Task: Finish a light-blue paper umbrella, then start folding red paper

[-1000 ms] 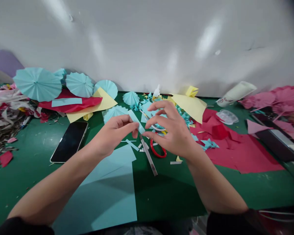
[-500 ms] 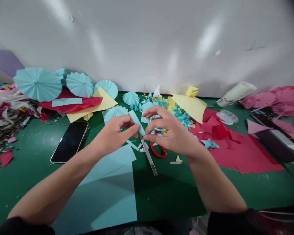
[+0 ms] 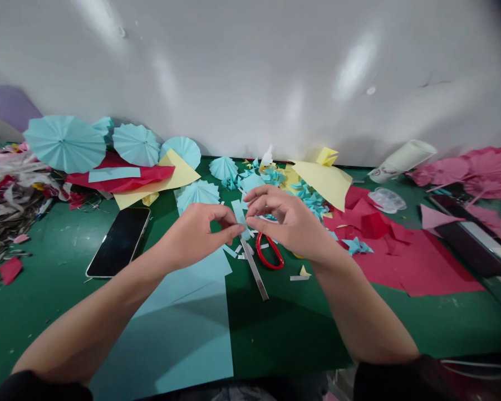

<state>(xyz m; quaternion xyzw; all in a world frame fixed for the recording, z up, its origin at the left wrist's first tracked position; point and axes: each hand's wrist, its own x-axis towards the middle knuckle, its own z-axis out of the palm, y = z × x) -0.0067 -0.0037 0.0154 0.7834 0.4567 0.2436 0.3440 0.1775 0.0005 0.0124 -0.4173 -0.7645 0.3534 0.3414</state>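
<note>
A light blue paper strip (image 3: 237, 210) is held up between my two hands, over the middle of the table. My left hand (image 3: 200, 229) pinches it between thumb and forefinger near its lower end. At the strip's right edge, my right hand (image 3: 290, 218) has its thumb and curled fingertips closed in on the paper. Just below lies a metal ruler (image 3: 256, 273), slanting toward me. Beside it are the red-handled scissors (image 3: 269, 252), partly hidden by my right hand. A large light blue sheet (image 3: 192, 323) lies under my left forearm.
A phone (image 3: 119, 242) lies left of my left hand. Pleated blue paper rounds (image 3: 64, 143) stand along the back wall. Folded blue paper pieces (image 3: 311, 197) are heaped behind my right hand. Red paper (image 3: 426, 262) and a white roll (image 3: 401, 160) are on the right.
The strip has turned more upright and dropped slightly between my fingers. My left fingers have shifted right and down along it; my right fingertips have drawn closer to the left ones.
</note>
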